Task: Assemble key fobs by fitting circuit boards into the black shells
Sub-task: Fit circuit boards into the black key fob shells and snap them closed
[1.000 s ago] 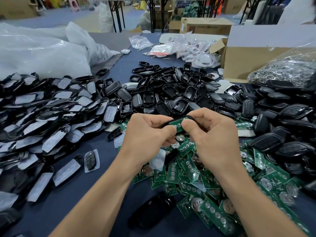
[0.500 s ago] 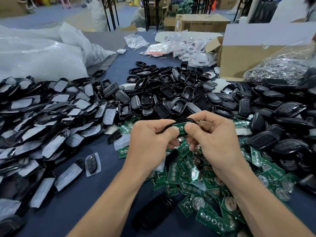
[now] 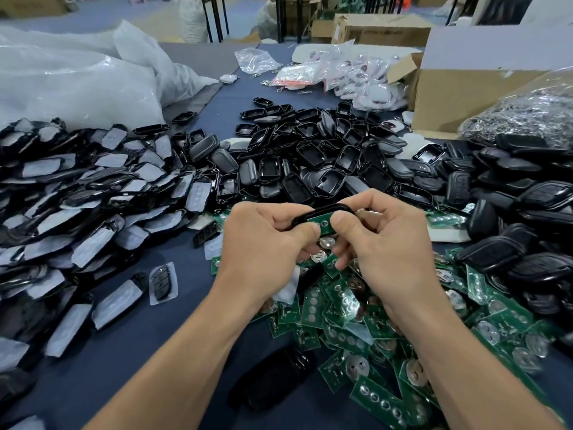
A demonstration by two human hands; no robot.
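My left hand (image 3: 266, 234) and my right hand (image 3: 381, 243) together hold one black shell (image 3: 322, 211) above the table, fingers curled round its ends. A green circuit board (image 3: 321, 223) sits in the shell, and both thumbs press on it from either side. Below and to the right of my hands lies a heap of loose green circuit boards (image 3: 356, 330) with round metal battery clips. Empty black shells (image 3: 310, 156) are piled just beyond my hands.
Shells with white film (image 3: 77, 193) cover the left of the dark blue table (image 3: 124, 352). Closed black fobs (image 3: 527, 218) are heaped at right. A cardboard box (image 3: 465, 88), clear plastic bags (image 3: 77, 79) and a bag of metal rings (image 3: 527, 116) stand behind. One black shell (image 3: 273, 380) lies near my left forearm.
Both hands stay together on the same shell and board. The thumbs have shifted a little on the board, which now sits more squarely inside the shell's rim.
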